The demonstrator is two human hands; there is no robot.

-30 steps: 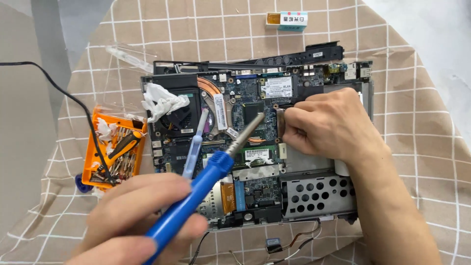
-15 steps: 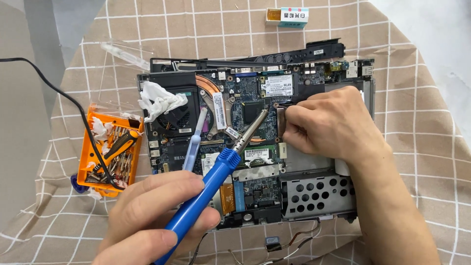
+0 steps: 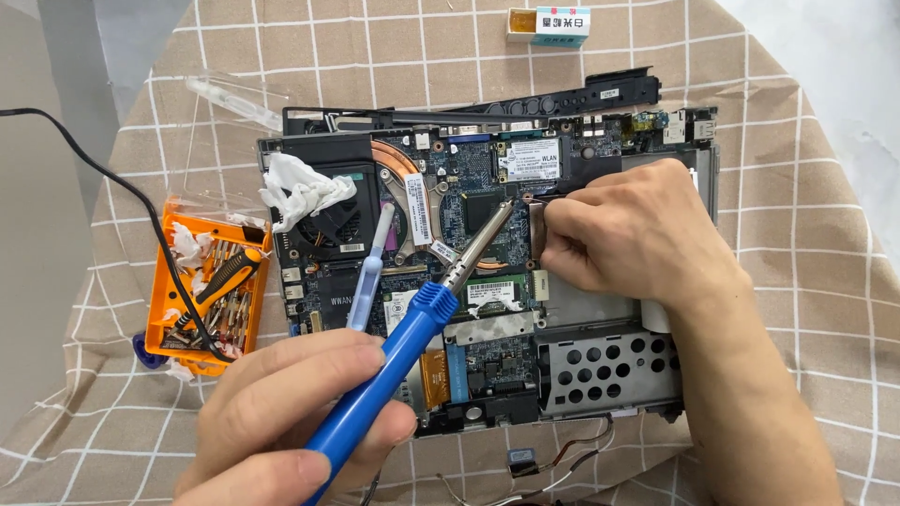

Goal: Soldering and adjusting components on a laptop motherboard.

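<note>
An opened laptop base with its bare motherboard (image 3: 469, 201) lies on a checked cloth. My left hand (image 3: 281, 417) grips a blue-handled soldering iron (image 3: 394, 361). Its metal tip points up and right and ends close to a small part at the board's middle. My right hand (image 3: 628, 234) rests on the board's right half, its fingertips pinching something small at the tip's end; what it is stays hidden. A clear syringe-like tube (image 3: 370, 272) lies on the board beside the iron. Crumpled white tissue (image 3: 300, 187) sits on the fan.
An orange tray (image 3: 164, 290) with screwdriver bits and a small screwdriver stands left of the laptop. A black cable (image 3: 103, 164) runs across the cloth to it. A small box (image 3: 553, 23) lies at the top. A perforated metal bay (image 3: 600, 365) fills the laptop's lower right. Loose wires trail below.
My left hand has shifted the soldering iron slightly up and right, bringing the tip closer to my right fingertips. My right hand has hardly moved.
</note>
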